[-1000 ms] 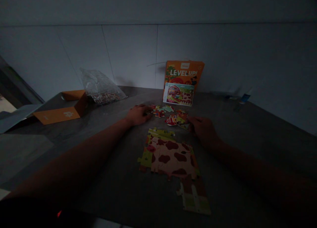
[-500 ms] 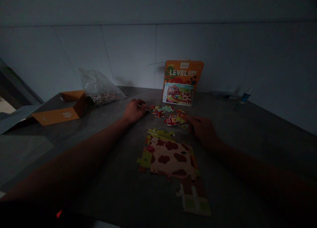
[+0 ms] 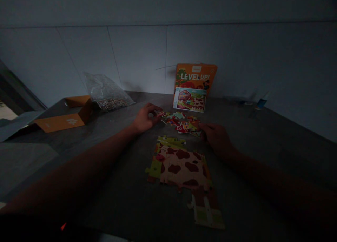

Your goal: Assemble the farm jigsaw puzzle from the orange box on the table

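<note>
At the left of a pile of loose jigsaw puzzle pieces [image 3: 181, 115], my left hand [image 3: 146, 119] pinches a puzzle piece [image 3: 162, 114] between thumb and fingers. My right hand [image 3: 216, 136] is at the pile's right side, its thumb and forefinger closed on the edge of a puzzle piece [image 3: 194, 124]; the other fingers are curled under and partly hidden. Closer to me lies a joined puzzle section [image 3: 181, 166] showing a white cow with dark red patches. A fence section [image 3: 207, 208] joins its lower right corner.
Behind the pile, a picture card [image 3: 190, 100] of a barn and cow leans on an upright orange box [image 3: 196, 76]. To the left are an open orange box [image 3: 63, 121] and a clear plastic bag [image 3: 109, 94] of pieces. A small blue-labelled item [image 3: 261, 103] stands far right.
My left hand has shifted slightly right, and its thumb and fingers have closed on a piece. Red pieces beside it have moved right. My right hand has barely moved.
</note>
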Available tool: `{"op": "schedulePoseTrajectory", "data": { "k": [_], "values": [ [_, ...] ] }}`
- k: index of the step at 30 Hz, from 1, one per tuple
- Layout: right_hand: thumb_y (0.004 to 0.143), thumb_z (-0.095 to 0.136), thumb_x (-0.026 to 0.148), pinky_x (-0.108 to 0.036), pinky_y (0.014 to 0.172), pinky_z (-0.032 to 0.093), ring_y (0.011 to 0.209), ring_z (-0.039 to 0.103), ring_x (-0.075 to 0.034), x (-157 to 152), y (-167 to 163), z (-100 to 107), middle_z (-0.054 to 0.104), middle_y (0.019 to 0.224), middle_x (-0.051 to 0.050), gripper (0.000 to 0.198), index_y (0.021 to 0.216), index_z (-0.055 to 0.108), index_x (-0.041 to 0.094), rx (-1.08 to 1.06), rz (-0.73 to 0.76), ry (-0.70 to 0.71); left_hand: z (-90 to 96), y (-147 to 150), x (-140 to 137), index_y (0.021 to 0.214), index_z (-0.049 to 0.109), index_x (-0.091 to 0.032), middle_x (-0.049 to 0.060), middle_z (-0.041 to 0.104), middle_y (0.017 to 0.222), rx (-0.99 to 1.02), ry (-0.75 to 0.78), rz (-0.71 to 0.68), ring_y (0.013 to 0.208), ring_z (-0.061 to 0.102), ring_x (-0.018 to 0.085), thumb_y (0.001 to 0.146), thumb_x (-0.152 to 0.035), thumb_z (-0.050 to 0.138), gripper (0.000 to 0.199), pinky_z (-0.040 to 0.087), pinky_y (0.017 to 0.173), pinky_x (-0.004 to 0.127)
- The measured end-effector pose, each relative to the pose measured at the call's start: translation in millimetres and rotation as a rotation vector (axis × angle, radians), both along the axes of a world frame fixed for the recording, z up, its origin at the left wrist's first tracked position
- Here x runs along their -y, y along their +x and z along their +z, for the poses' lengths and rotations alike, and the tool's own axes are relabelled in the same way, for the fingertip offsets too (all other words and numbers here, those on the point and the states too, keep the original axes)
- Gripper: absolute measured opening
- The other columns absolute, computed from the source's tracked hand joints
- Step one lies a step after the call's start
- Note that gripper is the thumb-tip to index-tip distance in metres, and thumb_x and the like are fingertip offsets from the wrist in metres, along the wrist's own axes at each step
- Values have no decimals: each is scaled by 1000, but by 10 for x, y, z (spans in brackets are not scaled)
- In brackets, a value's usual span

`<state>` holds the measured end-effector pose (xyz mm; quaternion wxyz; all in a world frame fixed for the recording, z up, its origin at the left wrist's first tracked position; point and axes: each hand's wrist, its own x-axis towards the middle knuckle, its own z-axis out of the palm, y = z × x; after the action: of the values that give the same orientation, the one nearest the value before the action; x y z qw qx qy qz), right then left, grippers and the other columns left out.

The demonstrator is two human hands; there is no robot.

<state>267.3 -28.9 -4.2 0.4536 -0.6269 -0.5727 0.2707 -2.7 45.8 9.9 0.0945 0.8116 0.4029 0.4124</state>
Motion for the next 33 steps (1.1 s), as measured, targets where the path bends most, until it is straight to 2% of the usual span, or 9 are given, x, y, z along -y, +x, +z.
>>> {"op": "schedulePoseTrajectory", "data": {
  "k": [3,7,10,12,17,20,23,29,33],
  "values": [
    [78,50,49,-25,42,30,39,43,-11,21,-16,26,52,45,1,37,62,63,18,-7,-3,-18,5,-29,-1,106,68,-17,8,60,108,-48,-66,69,78,64,15,77,-33,61,33,53,80,31],
    [78,51,49,-25,41,30,39,44,-11,28,-15,31,53,46,1,36,63,63,18,-24,3,-18,-13,-67,-37,114,66,-16,9,59,108,-139,-95,283,80,63,17,79,-31,57,39,52,85,32],
    [78,51,49,-25,43,31,39,44,-11,20,-2,12,52,45,0,37,62,63,18,-8,12,6,-42,-84,-70,115,67,-19,10,59,109,-237,-141,431,92,62,21,80,-34,56,40,50,90,33],
    [79,51,49,-25,43,31,40,44,-11,13,3,0,53,45,0,37,62,63,18,-7,15,18,-56,-86,-81,116,67,-20,10,60,110,-305,-181,467,102,60,24,80,-36,56,41,48,94,34],
    [80,51,49,-26,44,31,40,44,-11,4,1,-7,53,46,0,38,61,62,18,3,3,-6,-45,-52,-49,115,68,-27,9,59,120,-428,-212,407,116,54,28,80,-36,54,39,44,100,39],
    [80,51,51,-26,44,31,40,43,-11,3,1,-8,53,46,1,39,62,63,18,-7,12,4,-43,-14,-9,119,67,-30,10,56,129,-557,-191,310,124,46,35,80,-46,55,44,35,104,53],
    [79,51,52,-26,43,31,40,44,-11,3,3,-13,53,47,1,39,64,63,18,-25,23,-5,-51,18,26,123,64,-29,13,53,134,-633,-205,246,129,39,40,78,-55,57,52,28,102,66],
    [79,51,51,-26,44,32,41,44,-11,-7,4,-24,52,46,1,39,62,63,18,-5,11,5,-42,59,61,115,64,-23,14,53,134,-584,-299,241,131,36,39,77,-53,62,48,30,103,62],
    [80,50,52,-26,46,33,42,46,-12,10,-4,-3,53,46,0,41,59,61,18,36,28,23,-19,72,74,113,61,-20,14,57,129,-543,-279,239,129,40,38,72,-49,69,51,33,102,56]
  ]
}}
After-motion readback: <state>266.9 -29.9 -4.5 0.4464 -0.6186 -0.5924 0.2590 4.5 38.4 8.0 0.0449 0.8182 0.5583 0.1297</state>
